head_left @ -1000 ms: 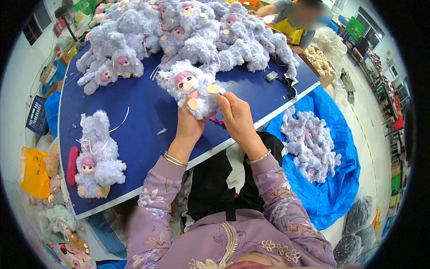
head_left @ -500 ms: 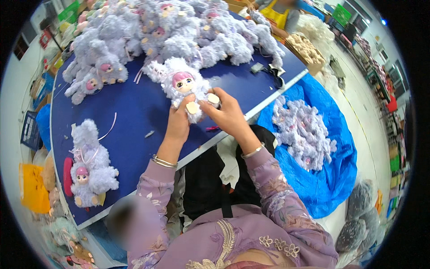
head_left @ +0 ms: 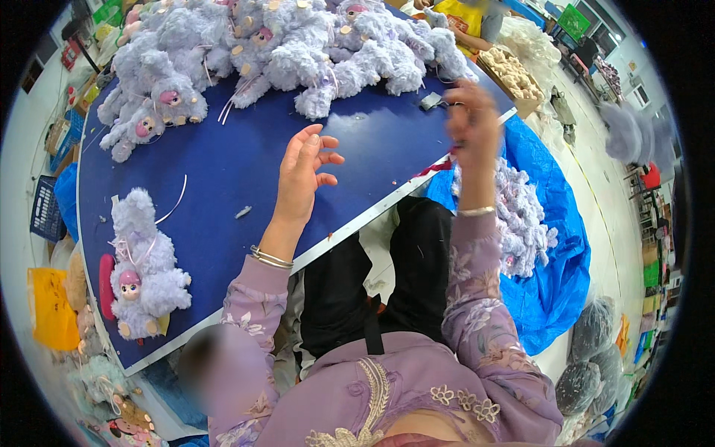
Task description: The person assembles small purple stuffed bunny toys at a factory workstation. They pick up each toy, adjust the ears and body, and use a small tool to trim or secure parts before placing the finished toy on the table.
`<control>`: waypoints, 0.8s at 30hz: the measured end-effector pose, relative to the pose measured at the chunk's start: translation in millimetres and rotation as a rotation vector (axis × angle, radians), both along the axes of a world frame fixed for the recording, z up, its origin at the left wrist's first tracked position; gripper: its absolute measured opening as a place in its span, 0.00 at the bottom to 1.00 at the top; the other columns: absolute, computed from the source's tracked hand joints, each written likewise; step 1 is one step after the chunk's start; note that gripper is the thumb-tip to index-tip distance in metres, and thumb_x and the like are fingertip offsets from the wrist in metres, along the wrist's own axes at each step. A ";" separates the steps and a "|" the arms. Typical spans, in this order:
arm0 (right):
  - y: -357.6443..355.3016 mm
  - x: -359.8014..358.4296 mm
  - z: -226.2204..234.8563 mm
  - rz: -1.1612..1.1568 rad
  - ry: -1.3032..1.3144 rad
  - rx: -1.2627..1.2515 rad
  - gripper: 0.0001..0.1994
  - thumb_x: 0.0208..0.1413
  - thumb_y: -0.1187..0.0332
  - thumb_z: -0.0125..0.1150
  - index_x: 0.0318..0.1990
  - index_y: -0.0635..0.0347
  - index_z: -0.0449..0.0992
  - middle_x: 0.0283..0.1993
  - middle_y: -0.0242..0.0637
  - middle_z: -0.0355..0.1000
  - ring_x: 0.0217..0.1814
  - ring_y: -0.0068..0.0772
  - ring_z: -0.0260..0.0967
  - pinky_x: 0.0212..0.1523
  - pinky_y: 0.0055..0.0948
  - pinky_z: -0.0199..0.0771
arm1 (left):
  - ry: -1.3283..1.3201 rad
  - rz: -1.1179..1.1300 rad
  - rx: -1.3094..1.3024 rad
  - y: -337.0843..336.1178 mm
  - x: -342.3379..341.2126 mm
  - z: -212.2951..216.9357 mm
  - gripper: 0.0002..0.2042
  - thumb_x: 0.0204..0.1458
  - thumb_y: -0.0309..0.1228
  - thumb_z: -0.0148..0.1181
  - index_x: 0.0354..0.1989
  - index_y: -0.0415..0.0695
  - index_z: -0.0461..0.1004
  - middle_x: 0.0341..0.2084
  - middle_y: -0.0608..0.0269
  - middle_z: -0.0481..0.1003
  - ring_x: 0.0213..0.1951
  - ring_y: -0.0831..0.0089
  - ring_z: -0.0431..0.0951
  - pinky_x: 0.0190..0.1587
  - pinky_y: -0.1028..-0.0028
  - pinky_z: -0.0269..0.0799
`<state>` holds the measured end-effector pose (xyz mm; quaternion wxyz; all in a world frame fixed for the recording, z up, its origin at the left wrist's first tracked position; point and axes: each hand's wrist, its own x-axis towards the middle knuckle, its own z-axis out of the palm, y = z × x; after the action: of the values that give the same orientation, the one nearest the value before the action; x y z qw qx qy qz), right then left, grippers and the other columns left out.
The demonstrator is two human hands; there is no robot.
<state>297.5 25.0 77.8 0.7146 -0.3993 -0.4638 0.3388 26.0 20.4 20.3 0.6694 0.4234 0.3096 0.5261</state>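
My left hand (head_left: pixel 299 175) is raised over the blue tabletop (head_left: pixel 223 160), fingers apart and a little curled, with nothing in it. My right hand (head_left: pixel 474 123) is smeared by motion at the table's right edge, near a small grey piece (head_left: pixel 430 101). A dark red strip (head_left: pixel 436 168) lies just below that hand; whether the hand touches it cannot be told. Far to the right, a blurred greyish-lavender shape (head_left: pixel 634 134) appears above the floor. A lavender plush doll (head_left: pixel 153 279) with a pink-fringed face lies at the table's left, beside a pink-red object (head_left: pixel 107 287).
A large heap of lavender plush dolls (head_left: pixel 283 56) covers the table's far side. Right of the table, a blue sheet (head_left: pixel 555 305) holds more dolls (head_left: pixel 521 223). A box of beige pieces (head_left: pixel 510 74) and a person in a yellow apron (head_left: pixel 463 18) are beyond the far right corner.
The plush doll that both hands held has left them. My right hand has swung right to the table edge, and my left hand has opened. A blurred lavender shape has appeared at right.
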 end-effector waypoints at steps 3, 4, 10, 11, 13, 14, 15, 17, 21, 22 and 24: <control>38.3 -62.5 -35.8 -0.015 -0.546 -0.176 0.19 0.55 0.54 0.58 0.42 0.62 0.77 0.32 0.35 0.76 0.22 0.22 0.65 0.24 0.23 0.65 | 0.043 0.043 0.013 1.7 1.6 -2.4 0.19 0.61 0.41 0.47 0.55 0.43 0.63 0.41 0.60 0.73 0.37 0.76 0.74 0.28 0.81 0.70; 60.3 -76.4 -59.2 -0.007 -0.568 -0.099 0.20 0.52 0.54 0.62 0.44 0.62 0.76 0.32 0.37 0.76 0.27 0.27 0.71 0.29 0.25 0.70 | 0.048 0.057 0.012 3.6 2.0 -3.9 0.18 0.61 0.40 0.47 0.54 0.43 0.63 0.40 0.61 0.73 0.36 0.76 0.74 0.28 0.81 0.69; 103.0 -147.2 -68.2 -0.084 -1.188 -0.289 0.23 0.42 0.54 0.66 0.44 0.59 0.75 0.38 0.50 0.76 0.41 0.52 0.74 0.42 0.44 0.74 | 0.096 0.112 -0.011 7.5 -8.1 -9.0 0.15 0.60 0.34 0.49 0.53 0.43 0.65 0.37 0.63 0.74 0.34 0.79 0.74 0.27 0.84 0.68; 110.9 -141.2 -77.1 -0.110 -1.160 -0.294 0.20 0.42 0.56 0.65 0.40 0.60 0.76 0.36 0.50 0.76 0.40 0.52 0.74 0.42 0.44 0.73 | 0.121 0.097 -0.014 8.1 -6.5 -9.9 0.15 0.60 0.34 0.49 0.53 0.43 0.65 0.36 0.64 0.75 0.34 0.79 0.74 0.26 0.84 0.67; 113.1 -137.6 -78.6 -0.137 -1.061 -0.218 0.16 0.42 0.61 0.62 0.35 0.64 0.77 0.32 0.52 0.75 0.37 0.53 0.74 0.40 0.44 0.73 | 0.159 0.078 -0.027 9.1 -6.5 -11.6 0.16 0.58 0.33 0.51 0.53 0.42 0.65 0.38 0.63 0.74 0.35 0.79 0.74 0.28 0.82 0.69; 111.5 -130.8 -79.1 -0.150 -0.985 -0.143 0.15 0.42 0.62 0.61 0.33 0.66 0.77 0.30 0.52 0.75 0.36 0.52 0.75 0.38 0.43 0.73 | 0.176 0.062 -0.032 9.9 -5.6 -10.5 0.17 0.57 0.33 0.53 0.53 0.41 0.65 0.40 0.61 0.74 0.36 0.78 0.74 0.30 0.81 0.70; 97.4 -132.6 -62.7 -0.048 -0.820 -0.177 0.16 0.42 0.63 0.60 0.34 0.69 0.77 0.29 0.55 0.74 0.33 0.48 0.75 0.35 0.39 0.72 | 0.196 0.063 -0.044 9.9 -8.4 -12.6 0.19 0.55 0.33 0.55 0.53 0.40 0.64 0.41 0.60 0.73 0.38 0.77 0.74 0.33 0.79 0.72; 71.5 -128.5 -32.4 0.060 -0.619 -0.188 0.15 0.44 0.65 0.60 0.35 0.70 0.76 0.25 0.43 0.74 0.24 0.32 0.70 0.27 0.29 0.68 | 0.303 0.260 0.062 13.5 -3.8 -26.4 0.24 0.52 0.34 0.60 0.55 0.38 0.62 0.46 0.56 0.71 0.44 0.71 0.73 0.42 0.73 0.72; 9.3 -104.7 37.1 0.460 0.017 -0.349 0.09 0.51 0.67 0.58 0.37 0.62 0.72 0.22 0.32 0.67 0.13 0.12 0.50 0.13 0.17 0.46 | 0.514 0.457 0.384 3.5 7.1 -20.2 0.39 0.41 0.36 0.72 0.60 0.36 0.57 0.51 0.51 0.66 0.53 0.61 0.66 0.55 0.66 0.65; 1.7 -98.6 46.4 0.551 0.092 -0.376 0.08 0.52 0.66 0.57 0.36 0.62 0.72 0.22 0.33 0.67 0.12 0.13 0.48 0.12 0.18 0.45 | 0.558 0.469 0.484 -0.2 8.0 -14.8 0.41 0.39 0.36 0.73 0.60 0.35 0.56 0.52 0.50 0.65 0.53 0.61 0.66 0.55 0.67 0.65; -0.1 -91.7 49.8 0.718 0.145 -0.341 0.08 0.54 0.67 0.54 0.38 0.61 0.71 0.22 0.34 0.68 0.13 0.12 0.49 0.13 0.18 0.45 | 0.442 0.279 0.455 -4.2 6.0 -0.6 0.37 0.38 0.34 0.73 0.57 0.36 0.60 0.48 0.52 0.68 0.49 0.67 0.70 0.52 0.70 0.68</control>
<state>205.8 24.9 127.6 0.5052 -0.2997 -0.4595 0.6661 32.0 16.3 19.7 0.3965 0.6190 0.3768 0.5637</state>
